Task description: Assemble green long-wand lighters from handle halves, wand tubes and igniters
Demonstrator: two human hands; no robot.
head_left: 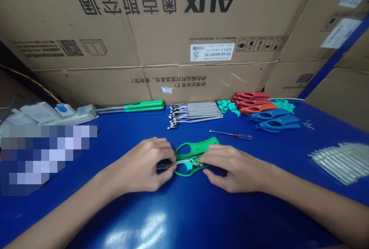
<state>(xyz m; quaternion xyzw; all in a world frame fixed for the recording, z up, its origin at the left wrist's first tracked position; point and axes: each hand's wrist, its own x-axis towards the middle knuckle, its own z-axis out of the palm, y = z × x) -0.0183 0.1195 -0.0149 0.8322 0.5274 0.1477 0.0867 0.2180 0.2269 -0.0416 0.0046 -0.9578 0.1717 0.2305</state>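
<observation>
While both hands work low over the middle of the blue laminate surface (pixel 184 218), the left hand (pixel 141 164) and right hand (pixel 233 168) sit well apart from the back edge, where the surface butts against a printed cardboard carton (pixel 184 22). Both grips are closed, pinching from either side a green plastic handle shell (pixel 209 143), a smooth, curved piece with an oval cutout, lying flat between the palms. A thin metal wire (pixel 184 161) crosses the shell, and a dark end piece (pixel 163 166) pokes out by the left fingers, though the hands hide much of it, so the exact fit is hard to see. Just beyond the right hand lies a slim screwdriver with a red-and-clear handle (pixel 230 135). Farther back are a row of metal rods with wire ends (pixel 196 112), a finished green long-nosed lighter (pixel 144 106), teal small parts (pixel 227 106), red handles (pixel 250 101) and blue handles (pixel 273 120). A stack of shiny metal tubes (pixel 340 162) sits at right, and a power strip (pixel 77 113) at back left.
</observation>
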